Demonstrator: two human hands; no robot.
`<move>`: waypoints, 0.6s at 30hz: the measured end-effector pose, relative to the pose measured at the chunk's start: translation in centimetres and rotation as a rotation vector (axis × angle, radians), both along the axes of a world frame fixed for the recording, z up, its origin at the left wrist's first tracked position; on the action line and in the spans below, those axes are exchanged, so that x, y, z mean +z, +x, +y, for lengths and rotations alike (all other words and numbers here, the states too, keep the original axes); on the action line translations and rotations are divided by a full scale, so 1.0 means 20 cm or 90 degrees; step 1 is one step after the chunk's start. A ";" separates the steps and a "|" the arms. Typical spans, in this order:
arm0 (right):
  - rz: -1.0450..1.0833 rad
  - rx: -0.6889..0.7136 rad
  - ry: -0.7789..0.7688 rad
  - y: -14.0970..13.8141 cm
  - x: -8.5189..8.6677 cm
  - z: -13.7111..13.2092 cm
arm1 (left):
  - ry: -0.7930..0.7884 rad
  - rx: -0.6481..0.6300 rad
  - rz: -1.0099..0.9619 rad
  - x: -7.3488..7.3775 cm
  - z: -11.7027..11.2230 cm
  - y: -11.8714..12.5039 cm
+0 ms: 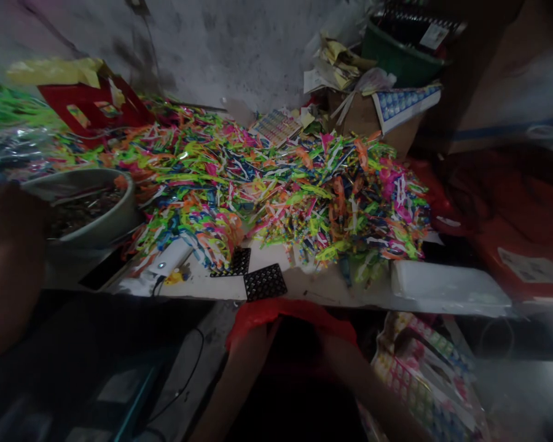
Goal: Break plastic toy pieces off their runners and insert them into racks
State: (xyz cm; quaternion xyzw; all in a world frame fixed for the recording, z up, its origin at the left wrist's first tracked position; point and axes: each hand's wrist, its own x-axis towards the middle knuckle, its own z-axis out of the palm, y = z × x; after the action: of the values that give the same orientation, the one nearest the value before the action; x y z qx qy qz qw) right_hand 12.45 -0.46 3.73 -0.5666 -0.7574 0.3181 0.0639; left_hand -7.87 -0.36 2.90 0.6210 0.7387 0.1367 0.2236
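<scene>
A red plastic bag [295, 309] is stretched between my two hands at the table's front edge. My left hand [252, 339] grips the bag's left side, its fingers hidden by red plastic. On the bag's right side, my right hand [338, 347] holds on, with its fingers covered too. The space between my forearms is too dark to make out. Just beyond the bag lie two small black grid pieces, the nearer grid piece [265, 282] almost touching it. A large heap of brightly coloured plastic pieces [299, 190] spreads over the table behind.
Another person's hand [9, 227] is at the left by a round tub [131, 205]. A white device [172, 256] with a cable lies near the front edge. At right sits a clear-wrapped white pack [447, 285]. A red crate [92, 110] and a green basin [399, 58] stand behind.
</scene>
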 end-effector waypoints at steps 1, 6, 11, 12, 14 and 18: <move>-0.019 0.018 -0.021 -0.01 0.02 0.01 | -0.024 -0.025 0.040 0.04 -0.01 0.02; -0.027 0.044 -0.091 -0.05 0.10 0.04 | -0.043 -0.170 0.179 0.14 -0.12 0.05; 0.227 -0.056 -0.116 -0.06 0.07 0.01 | 0.215 -0.271 0.230 0.19 -0.25 0.05; 0.257 -0.068 -0.123 -0.06 0.05 0.00 | 0.259 -0.284 0.226 0.21 -0.26 0.06; 0.304 -0.098 -0.140 -0.06 0.02 -0.02 | 0.323 -0.302 0.191 0.24 -0.28 0.08; 0.329 -0.210 -0.146 -0.06 -0.02 -0.05 | 0.307 -0.316 0.076 0.26 -0.27 0.14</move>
State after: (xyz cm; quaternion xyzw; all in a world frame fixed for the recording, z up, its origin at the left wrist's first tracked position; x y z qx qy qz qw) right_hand 11.17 -1.37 3.29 -0.5857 -0.5736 0.5197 0.2403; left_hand -5.04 -5.77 8.01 0.8234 0.5235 0.2122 0.0538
